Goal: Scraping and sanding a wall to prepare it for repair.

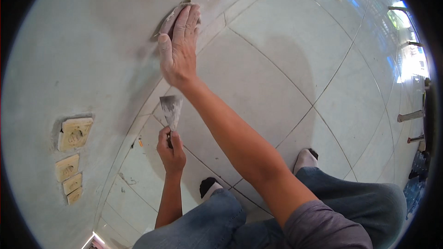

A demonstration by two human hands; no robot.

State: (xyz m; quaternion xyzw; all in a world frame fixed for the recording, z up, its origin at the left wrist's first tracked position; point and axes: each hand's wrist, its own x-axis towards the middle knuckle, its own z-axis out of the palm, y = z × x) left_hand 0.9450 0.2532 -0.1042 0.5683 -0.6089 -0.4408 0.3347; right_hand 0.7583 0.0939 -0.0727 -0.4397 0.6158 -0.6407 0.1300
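- On the wall (69, 55), upper centre: right hand (177, 48) lay flat, fingers extended, pressing a sanding pad (171, 16) against the plaster.
- Below it: left hand (170, 150) was closed around the handle of a putty knife (171, 110), blade up.
- Left: sockets (74, 133) were set in the wall.
- Beneath: tiled floor (286, 55).

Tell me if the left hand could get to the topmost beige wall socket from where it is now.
Probably yes. The left hand is already gripping a metal putty knife, but bare grey wall lies between it and the topmost beige wall socket, with nothing in the way.
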